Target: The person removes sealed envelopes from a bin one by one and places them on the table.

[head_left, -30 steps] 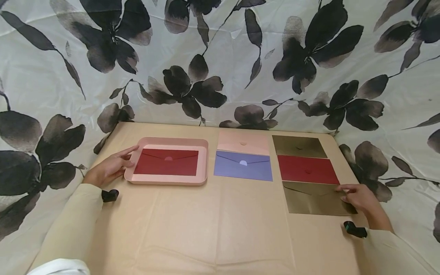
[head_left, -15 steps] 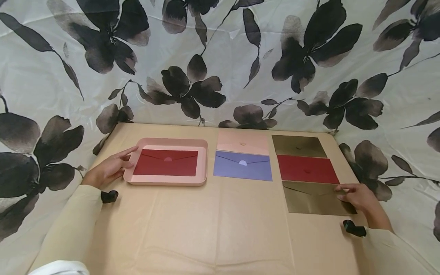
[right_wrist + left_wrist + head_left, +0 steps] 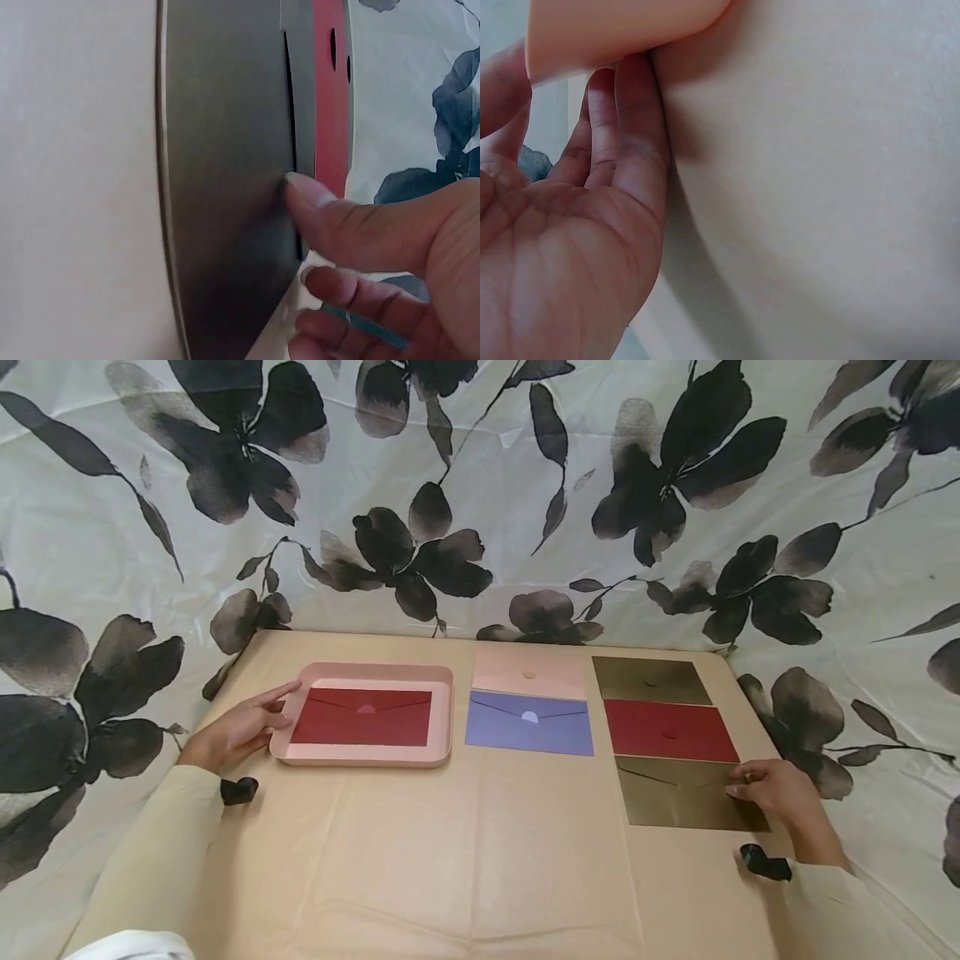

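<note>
In the head view, a pink tray (image 3: pixel 361 758) lies at the left of the table with a red envelope (image 3: pixel 360 718) inside it. My left hand (image 3: pixel 240 727) holds the tray's left end; the left wrist view shows fingers (image 3: pixel 641 112) reaching under its wall. At the right, my right hand (image 3: pixel 780 797) pinches the right end of the front gold envelope (image 3: pixel 675 797). Its thumb (image 3: pixel 337 225) presses on the envelope's face, with the other fingers curled at the edge. Above that envelope lie a second red envelope (image 3: pixel 667 728) and another gold envelope (image 3: pixel 651 680).
A pale pink envelope (image 3: pixel 529 672) and a lavender envelope (image 3: pixel 529 724) with a light round seal lie between the tray and the right column. A tan cover spreads over the table (image 3: pixel 465 852). Behind hangs a white floral cloth (image 3: pixel 510 485).
My right hand has shifted slightly left over the front gold envelope, whose right corner has drawn in a little. The left hand and tray stay in place.
</note>
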`<state>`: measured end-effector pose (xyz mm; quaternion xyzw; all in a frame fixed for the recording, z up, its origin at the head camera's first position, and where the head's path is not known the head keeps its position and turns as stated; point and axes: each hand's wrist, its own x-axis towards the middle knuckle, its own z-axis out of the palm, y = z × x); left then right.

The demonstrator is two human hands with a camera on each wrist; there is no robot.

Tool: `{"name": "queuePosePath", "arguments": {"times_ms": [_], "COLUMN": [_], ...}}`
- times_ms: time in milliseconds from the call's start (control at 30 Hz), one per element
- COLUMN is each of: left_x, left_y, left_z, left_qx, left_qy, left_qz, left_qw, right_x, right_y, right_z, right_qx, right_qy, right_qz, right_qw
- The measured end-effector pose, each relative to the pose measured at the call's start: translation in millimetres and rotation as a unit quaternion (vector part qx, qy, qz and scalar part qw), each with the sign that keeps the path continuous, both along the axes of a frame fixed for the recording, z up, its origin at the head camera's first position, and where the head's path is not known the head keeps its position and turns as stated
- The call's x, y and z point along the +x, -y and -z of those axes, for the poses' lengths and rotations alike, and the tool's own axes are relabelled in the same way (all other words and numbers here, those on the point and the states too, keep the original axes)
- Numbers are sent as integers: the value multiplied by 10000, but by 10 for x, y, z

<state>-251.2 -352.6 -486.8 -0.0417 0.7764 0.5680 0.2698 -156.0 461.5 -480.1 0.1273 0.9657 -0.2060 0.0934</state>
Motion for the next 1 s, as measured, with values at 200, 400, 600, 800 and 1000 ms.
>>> {"name": "queuePosePath", "arguments": {"times_ms": [200,400,600,800,1000], "left_x": [20,21,27,29,15], "left_y": [2,13,4,-8,-4], "left_z": [-7,-2,10,15,-6], "left_qx": [33,97,153,221,180], "left_qy": [8,-59,-66,-83,-89], "left_qz": [-13,42,-23,8,0], "left_qw": [10000,9999,9999,9997,9998], "right_x": [7,-37,-108,-186,-261], "right_y": [106,268,470,684,871], "right_z": [45,24,-26,-75,-73], "right_qx": [-686,-1073,-1601,-2042,-2521], "right_qy": [-224,-369,-511,-624,-751], "right_qz": [200,98,-278,-547,-859], "right_qw": [9972,9935,9854,9754,9610]}}
